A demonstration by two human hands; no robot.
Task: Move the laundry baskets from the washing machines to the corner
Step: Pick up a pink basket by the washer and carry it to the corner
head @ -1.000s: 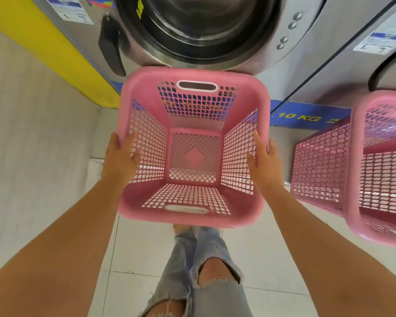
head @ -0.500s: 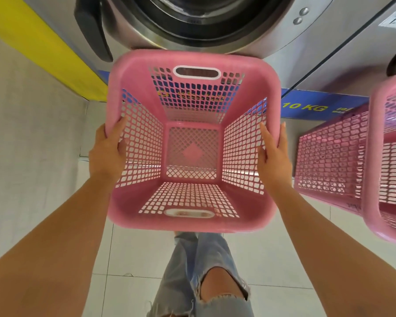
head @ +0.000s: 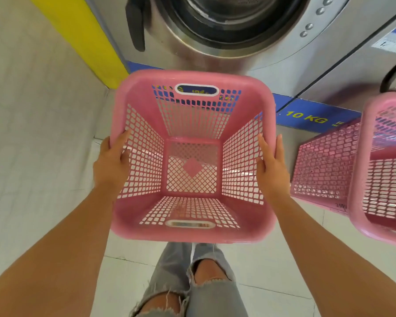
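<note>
My left hand [head: 111,164] and right hand [head: 270,167] clamp opposite rims of the empty pink perforated plastic laundry basket [head: 192,234]; it seems light and stiff, and the rims offer firm purchase.

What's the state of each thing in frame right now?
Held basket: empty, upright, lifted off the floor, gripped at both side rims.
Left hand: closed on the basket's left rim.
Right hand: closed on the basket's right rim.
Second basket: at the right, untouched, cut off by the frame edge; contents unclear.
Washer door: looks shut, though only its lower part shows.
</note>
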